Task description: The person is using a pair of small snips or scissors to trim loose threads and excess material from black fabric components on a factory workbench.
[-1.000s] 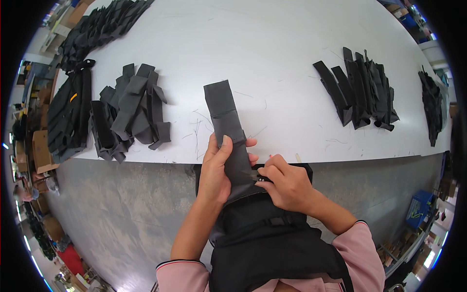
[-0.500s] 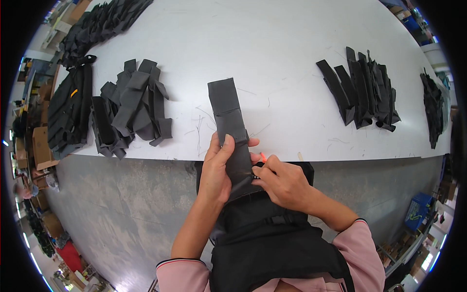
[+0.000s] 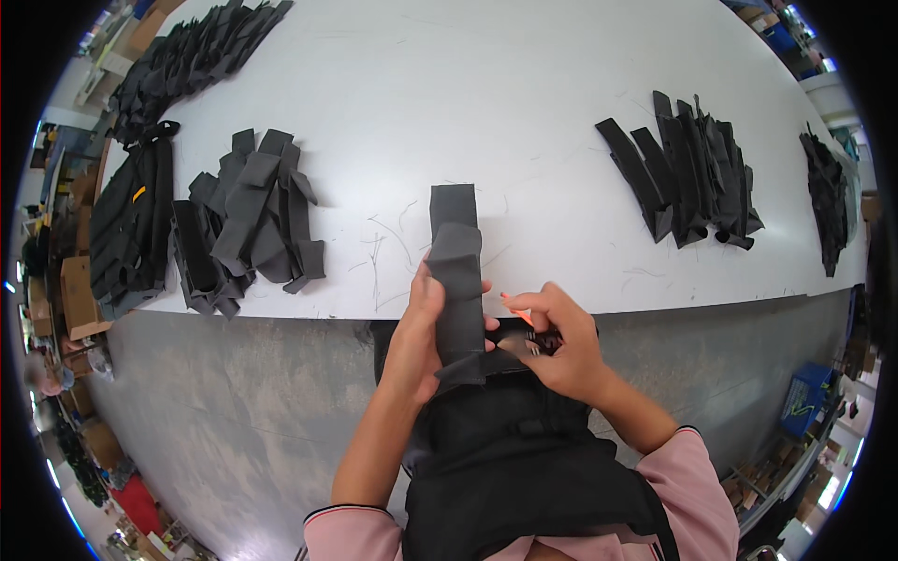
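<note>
My left hand (image 3: 417, 327) is closed around a folded dark grey fabric strip (image 3: 456, 299). The strip points away from me over the table's near edge, with its thumb-side edge gripped and fingertips showing at its right. Just right of the strip, my right hand (image 3: 567, 346) curls round small thread snips (image 3: 537, 342) with an orange part and a metal blade. The snips are partly hidden by the fingers and stand apart from the strip. Black cloth (image 3: 524, 449) covers my lap and front.
On the white table (image 3: 524, 112) lie a pile of grey strips (image 3: 257, 210) at left, black strips (image 3: 697, 178) at right, and another dark heap (image 3: 201, 51) at far left. A black bag (image 3: 136, 220) sits by the left edge. Loose threads are scattered near the front.
The strip has swung more upright and its far end has come nearer me. My right hand has drawn away from the strip to the right, with the snips showing more.
</note>
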A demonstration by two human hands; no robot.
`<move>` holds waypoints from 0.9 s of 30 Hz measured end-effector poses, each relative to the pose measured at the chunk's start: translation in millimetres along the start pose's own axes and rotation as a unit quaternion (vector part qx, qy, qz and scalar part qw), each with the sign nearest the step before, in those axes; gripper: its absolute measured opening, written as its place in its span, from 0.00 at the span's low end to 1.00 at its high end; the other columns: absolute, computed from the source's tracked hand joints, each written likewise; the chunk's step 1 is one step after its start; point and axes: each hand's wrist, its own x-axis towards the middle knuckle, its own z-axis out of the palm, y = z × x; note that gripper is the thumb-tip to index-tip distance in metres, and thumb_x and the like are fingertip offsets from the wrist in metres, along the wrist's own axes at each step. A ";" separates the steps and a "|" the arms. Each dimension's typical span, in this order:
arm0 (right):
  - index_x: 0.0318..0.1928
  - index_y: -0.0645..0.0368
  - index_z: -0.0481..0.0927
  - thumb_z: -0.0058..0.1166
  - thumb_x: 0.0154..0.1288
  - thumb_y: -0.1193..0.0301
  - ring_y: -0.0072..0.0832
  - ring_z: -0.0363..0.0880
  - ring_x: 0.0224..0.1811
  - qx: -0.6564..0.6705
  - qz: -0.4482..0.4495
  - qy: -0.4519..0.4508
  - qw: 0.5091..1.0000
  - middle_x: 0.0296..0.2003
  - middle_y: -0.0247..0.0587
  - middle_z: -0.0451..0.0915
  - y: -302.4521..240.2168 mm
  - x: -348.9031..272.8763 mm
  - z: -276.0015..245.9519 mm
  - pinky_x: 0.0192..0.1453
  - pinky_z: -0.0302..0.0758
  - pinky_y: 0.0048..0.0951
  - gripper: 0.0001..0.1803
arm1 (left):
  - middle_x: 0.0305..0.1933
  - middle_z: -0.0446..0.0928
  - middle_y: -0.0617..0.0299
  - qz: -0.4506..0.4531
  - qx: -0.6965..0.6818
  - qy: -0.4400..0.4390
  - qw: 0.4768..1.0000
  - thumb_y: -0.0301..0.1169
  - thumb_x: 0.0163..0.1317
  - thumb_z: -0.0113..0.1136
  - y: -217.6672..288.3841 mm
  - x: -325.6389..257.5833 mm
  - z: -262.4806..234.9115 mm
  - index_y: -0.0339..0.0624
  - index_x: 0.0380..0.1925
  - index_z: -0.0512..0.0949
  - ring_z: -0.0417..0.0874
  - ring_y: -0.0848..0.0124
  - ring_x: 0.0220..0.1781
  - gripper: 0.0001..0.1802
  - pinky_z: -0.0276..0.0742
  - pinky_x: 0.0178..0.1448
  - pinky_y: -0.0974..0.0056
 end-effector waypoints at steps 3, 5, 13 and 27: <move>0.46 0.53 0.75 0.57 0.46 0.83 0.32 0.70 0.24 -0.085 -0.082 0.014 0.993 0.27 0.39 0.67 3.4 21.6 17.3 0.26 0.67 0.28 0.23 | 0.54 0.68 0.47 -0.001 0.080 0.020 0.997 0.27 0.64 0.47 -5.9 -11.7 7.1 0.46 0.70 0.41 0.81 0.63 0.40 0.37 0.80 0.43 0.60; 0.43 0.54 0.76 0.57 0.46 0.83 0.34 0.71 0.24 -0.096 -0.092 0.018 0.991 0.27 0.41 0.67 20.0 31.8 22.0 0.27 0.69 0.29 0.20 | 0.53 0.69 0.46 0.004 0.135 -0.021 0.991 0.19 0.58 0.44 -16.9 -14.5 5.3 0.48 0.70 0.43 0.81 0.62 0.40 0.40 0.80 0.43 0.60; 0.32 0.58 0.71 0.49 0.69 0.67 0.10 0.61 0.24 0.344 0.177 0.114 0.915 0.23 0.24 0.66 21.1 45.1 32.5 0.27 0.60 0.16 0.09 | 0.59 0.64 0.42 0.005 0.104 -0.010 0.995 0.22 0.64 0.49 -42.2 -23.9 -9.0 0.42 0.64 0.39 0.82 0.61 0.40 0.36 0.80 0.43 0.62; 0.40 0.62 0.76 0.59 0.61 0.67 0.23 0.68 0.21 0.026 -0.036 0.120 0.992 0.24 0.36 0.72 53.6 38.3 36.9 0.24 0.68 0.25 0.12 | 0.54 0.74 0.52 0.331 0.554 0.007 0.764 0.42 0.58 0.63 -21.9 -7.7 -31.9 0.32 0.36 0.78 0.68 0.53 0.62 0.20 0.62 0.64 0.56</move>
